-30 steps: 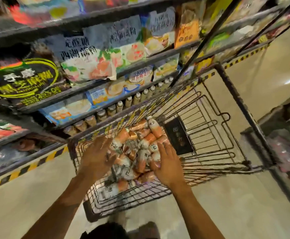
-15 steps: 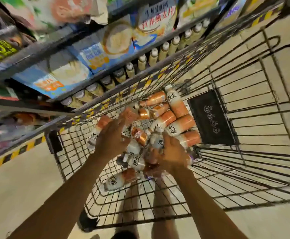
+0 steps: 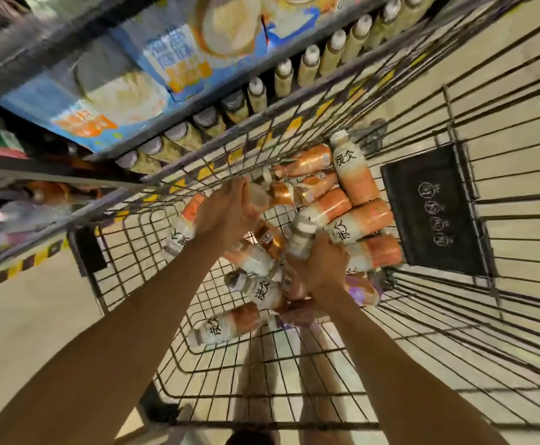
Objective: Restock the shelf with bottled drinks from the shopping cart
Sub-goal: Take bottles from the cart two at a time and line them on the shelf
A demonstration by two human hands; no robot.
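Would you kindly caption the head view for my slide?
Both hands reach among bottles in the cart beside the shelf.

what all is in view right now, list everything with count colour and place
bottled drinks: a dozen or so, orange and white, lying piled in the cart
shopping cart: one, dark wire, beside the shelf
black panel: one, on the cart's far wall
shelf bottles: a row, pale with white caps, upright on the low shelf
boxed goods: several, blue and white, on the shelf above
floor: beige, with yellow-black striping at the shelf base
left hand: reaching among the bottles, grip unclear
right hand: closed around a bottle in the pile
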